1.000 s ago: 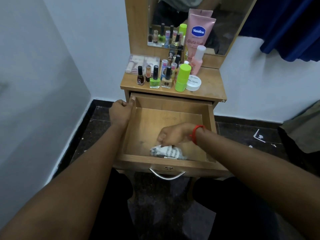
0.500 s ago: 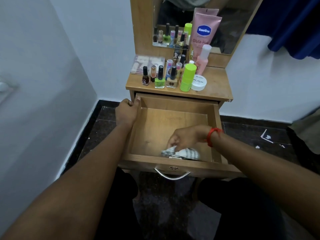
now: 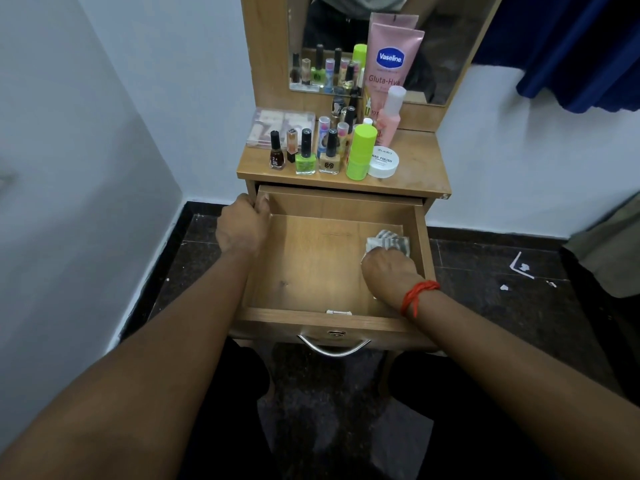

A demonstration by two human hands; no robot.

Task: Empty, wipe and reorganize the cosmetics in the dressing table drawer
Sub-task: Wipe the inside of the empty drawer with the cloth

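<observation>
Clearly the fingers of the right hand (image 3: 388,271) are bent down over a striped cloth (image 3: 389,241), bunching it and pressing it onto the floor of the drawer (image 3: 332,315) in its far right corner, close against the right wall. The left hand (image 3: 242,226) grips the drawer's left wall near the back corner, thumb inside and fingers wrapped outside, apparently to steady it. The drawer stands pulled out and holds only the cloth, so the emptying looks done. Wiping is the step in hand, and a dark speck on the drawer floor toward the left suggests it is unfinished. The cosmetics (image 3: 329,150) stand crowded on the tabletop (image 3: 419,164) just behind the drawer, yet to be put back in order.
</observation>
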